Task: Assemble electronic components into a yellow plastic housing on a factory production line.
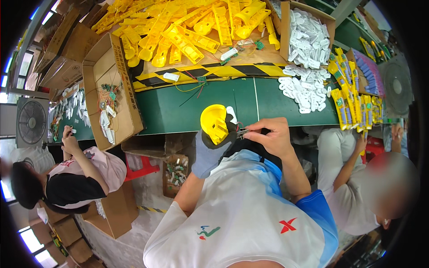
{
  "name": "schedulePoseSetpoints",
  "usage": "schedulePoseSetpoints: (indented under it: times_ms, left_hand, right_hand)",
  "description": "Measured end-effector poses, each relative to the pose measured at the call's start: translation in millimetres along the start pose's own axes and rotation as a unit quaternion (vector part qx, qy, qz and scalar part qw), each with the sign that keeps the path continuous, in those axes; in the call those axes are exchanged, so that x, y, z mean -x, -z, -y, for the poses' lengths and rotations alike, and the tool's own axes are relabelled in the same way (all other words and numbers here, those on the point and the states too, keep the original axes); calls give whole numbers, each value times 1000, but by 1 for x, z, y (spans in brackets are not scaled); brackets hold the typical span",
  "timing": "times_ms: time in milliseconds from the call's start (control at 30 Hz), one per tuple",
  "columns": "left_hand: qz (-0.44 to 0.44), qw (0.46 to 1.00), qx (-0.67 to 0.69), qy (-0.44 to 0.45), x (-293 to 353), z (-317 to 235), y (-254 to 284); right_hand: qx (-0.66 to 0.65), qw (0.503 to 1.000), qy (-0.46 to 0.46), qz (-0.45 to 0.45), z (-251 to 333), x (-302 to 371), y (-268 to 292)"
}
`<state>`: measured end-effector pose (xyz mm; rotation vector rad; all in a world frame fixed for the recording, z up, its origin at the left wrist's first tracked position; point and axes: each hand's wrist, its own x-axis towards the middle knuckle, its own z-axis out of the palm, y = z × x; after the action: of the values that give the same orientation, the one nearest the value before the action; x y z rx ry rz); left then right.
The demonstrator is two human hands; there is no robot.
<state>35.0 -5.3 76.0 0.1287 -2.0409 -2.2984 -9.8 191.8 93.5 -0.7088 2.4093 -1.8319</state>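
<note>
My left hand (208,154), in a grey-blue glove with dark fingertips, is closed around a yellow plastic housing (212,119) with a rounded end. Its hollow, ribbed inside faces up. A small white piece (231,114) shows at the housing's right edge, by the gloved fingers. Bare and closed in a pinch, my right hand (274,135) grips a small metallic part (242,132) just right of the housing. Thin reddish wires run close to that part; where they join is too small to tell. Both hands are at the front edge of the green table (170,114).
Yellow shells (183,35) lie heaped behind a black-and-yellow striped edge (214,71). A circuit board with wires (202,81) lies nearer. White parts (306,87) and bundled yellow pieces (351,102) are at right. A cardboard box (100,85) stands left. People sit on both sides.
</note>
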Motion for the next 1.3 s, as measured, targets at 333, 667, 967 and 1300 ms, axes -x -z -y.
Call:
schedulePoseSetpoints:
  times_ms: [333, 667, 967, 1300]
  left_hand:
    - [-63, 993, 87, 41, -7, -26, -10]
    - [17, 977, 183, 103, -17, -47, -12]
    - [4, 970, 221, 101, -21, -43, -8]
    - [36, 989, 136, 53, -29, -36, 11]
  right_hand:
    - [-21, 998, 63, -16, 21, -6, 5]
    - [105, 958, 264, -45, 15, -25, 18]
    - [65, 943, 324, -40, 4, -32, 18]
    - [-46, 987, 141, -60, 1, -30, 12]
